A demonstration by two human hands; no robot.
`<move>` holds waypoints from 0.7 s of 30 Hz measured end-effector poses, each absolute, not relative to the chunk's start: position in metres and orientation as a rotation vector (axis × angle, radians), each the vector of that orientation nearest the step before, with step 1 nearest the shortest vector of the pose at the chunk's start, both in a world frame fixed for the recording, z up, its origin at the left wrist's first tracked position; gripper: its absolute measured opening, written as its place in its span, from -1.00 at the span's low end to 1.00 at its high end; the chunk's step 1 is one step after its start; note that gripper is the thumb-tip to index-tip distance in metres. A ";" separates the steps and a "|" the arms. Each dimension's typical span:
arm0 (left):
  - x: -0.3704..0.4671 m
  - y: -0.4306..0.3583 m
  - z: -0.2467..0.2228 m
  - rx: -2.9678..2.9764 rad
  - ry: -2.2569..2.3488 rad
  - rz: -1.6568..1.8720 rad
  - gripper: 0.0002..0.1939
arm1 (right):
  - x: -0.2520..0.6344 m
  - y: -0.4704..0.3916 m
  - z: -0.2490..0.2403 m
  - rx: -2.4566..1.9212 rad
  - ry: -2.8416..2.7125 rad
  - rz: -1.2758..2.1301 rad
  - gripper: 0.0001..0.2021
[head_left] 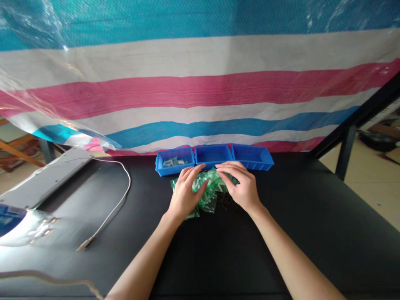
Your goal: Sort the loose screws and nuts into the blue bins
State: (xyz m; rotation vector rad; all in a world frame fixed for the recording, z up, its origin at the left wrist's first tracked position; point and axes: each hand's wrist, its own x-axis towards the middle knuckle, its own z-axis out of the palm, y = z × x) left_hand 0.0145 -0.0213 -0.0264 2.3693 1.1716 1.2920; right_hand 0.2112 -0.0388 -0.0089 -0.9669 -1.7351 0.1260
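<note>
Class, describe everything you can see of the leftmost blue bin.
The leftmost blue bin is an open-topped, rectangular, plastic-looking box. It stands upright on the black table, beside the middle bin in a row of three. Small pale pieces lie inside, too small to identify. The left hand is near its front; whether they touch is unclear.

From your head, your only camera faces forward and down across the tabletop (pixel 312 233), with your left hand (pixel 184 193) and right hand (pixel 243 185) close before it and the striped sheet (pixel 200 91) beyond.

Bags (pixel 208 201) on table (pixel 300 221), before bins (pixel 213 155)
</note>
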 end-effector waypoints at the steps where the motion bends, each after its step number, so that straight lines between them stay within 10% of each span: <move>1: 0.014 -0.022 -0.024 2.312 1.152 1.334 -0.62 | 0.211 -0.042 -0.008 -0.966 -1.691 0.198 -0.88; 21: -0.008 -0.023 0.009 2.057 0.971 1.558 -0.94 | 0.203 -0.053 -0.003 -0.992 -1.438 0.839 -0.83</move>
